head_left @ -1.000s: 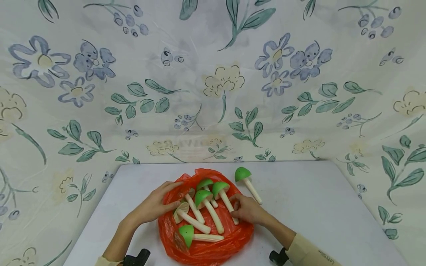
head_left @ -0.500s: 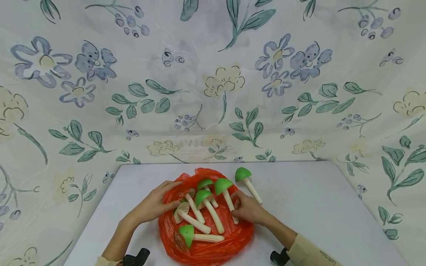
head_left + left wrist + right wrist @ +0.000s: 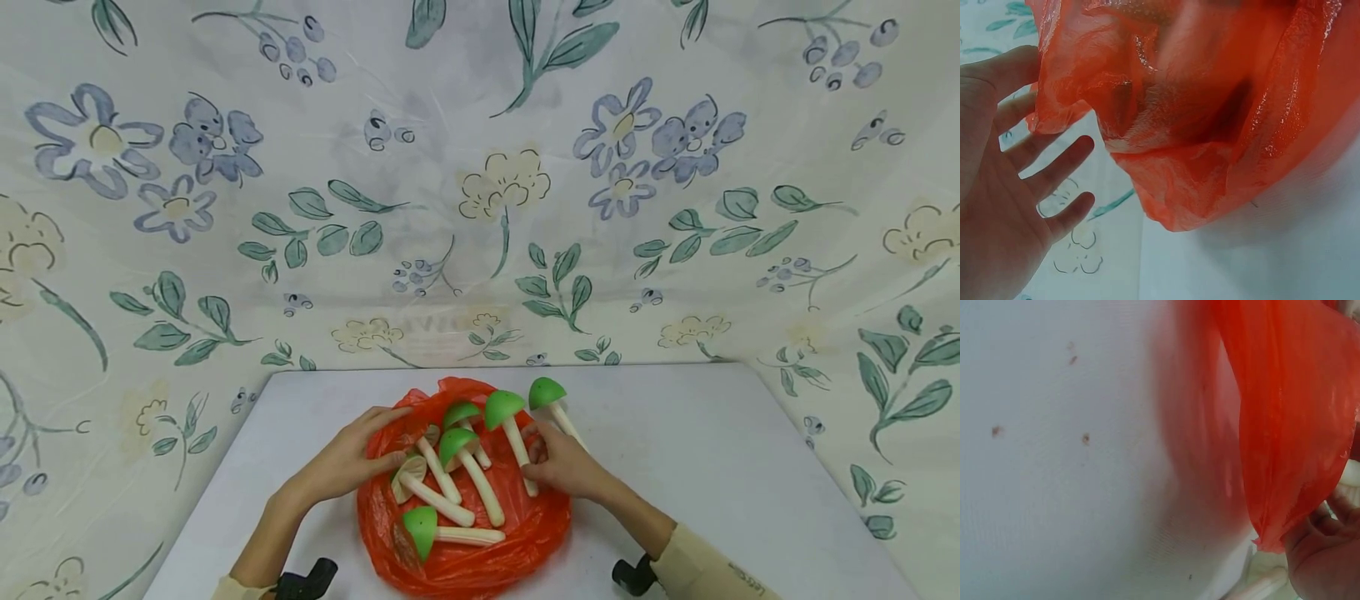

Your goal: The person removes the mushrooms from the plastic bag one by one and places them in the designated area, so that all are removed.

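Observation:
A red plastic bag (image 3: 517,542), its mouth spread wide, holds several mushrooms with thick pale stems; some show green caps, like the mushroom (image 3: 480,483) in the middle. My right hand (image 3: 564,462) pinches the stem of another green-capped mushroom (image 3: 516,437) at the bag's right side, its cap raised toward the far rim. At the left rim is my left hand (image 3: 348,458), thumb over the edge. The left wrist view shows its fingers (image 3: 1063,165) spread and fairly straight beside the bag (image 3: 1179,181). In the right wrist view, the bag's wall (image 3: 1291,425) hides most of the mushrooms.
One green-capped mushroom (image 3: 549,393) lies outside the bag, behind my right hand, on the white table (image 3: 675,450). A flowered cloth (image 3: 420,208) hangs behind the table and along both sides.
My right hand has lifted the pinched mushroom slightly, its cap moving up and right toward the far rim. The left hand and the other mushrooms stay in place.

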Demonstrator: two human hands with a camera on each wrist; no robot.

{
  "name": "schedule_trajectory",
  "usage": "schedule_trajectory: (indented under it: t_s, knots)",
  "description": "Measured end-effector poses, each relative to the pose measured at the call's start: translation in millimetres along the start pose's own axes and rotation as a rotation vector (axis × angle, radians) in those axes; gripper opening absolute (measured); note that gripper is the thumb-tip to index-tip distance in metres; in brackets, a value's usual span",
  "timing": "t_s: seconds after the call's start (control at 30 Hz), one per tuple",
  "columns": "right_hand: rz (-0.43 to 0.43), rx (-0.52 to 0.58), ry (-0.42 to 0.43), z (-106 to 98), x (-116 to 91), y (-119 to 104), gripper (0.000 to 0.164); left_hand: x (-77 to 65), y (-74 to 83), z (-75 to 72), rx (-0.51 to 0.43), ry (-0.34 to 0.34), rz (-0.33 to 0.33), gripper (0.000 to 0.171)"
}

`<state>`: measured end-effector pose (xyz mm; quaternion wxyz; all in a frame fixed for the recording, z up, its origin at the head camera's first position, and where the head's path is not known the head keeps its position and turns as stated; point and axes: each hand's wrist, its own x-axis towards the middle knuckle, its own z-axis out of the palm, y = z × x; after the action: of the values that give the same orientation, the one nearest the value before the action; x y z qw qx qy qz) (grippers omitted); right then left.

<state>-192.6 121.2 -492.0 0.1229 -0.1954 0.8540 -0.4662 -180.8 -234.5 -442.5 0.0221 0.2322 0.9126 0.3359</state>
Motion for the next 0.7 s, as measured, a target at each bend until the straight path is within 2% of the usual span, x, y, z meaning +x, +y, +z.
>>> schedule_trajectory:
  t_s: [0.4, 0.7]
  knots:
    - [-0.064, 0.029, 0.008, -8, -5, -14, 0.039, 2.1, 1.8, -0.7, -0.013, -0.012, -0.007, 0.061]
    - [-0.049, 0.086, -0.009, -12, -6, -16, 0.04, 2.2, 1.3, -0.2, -0.023, -0.014, -0.019, 0.062]
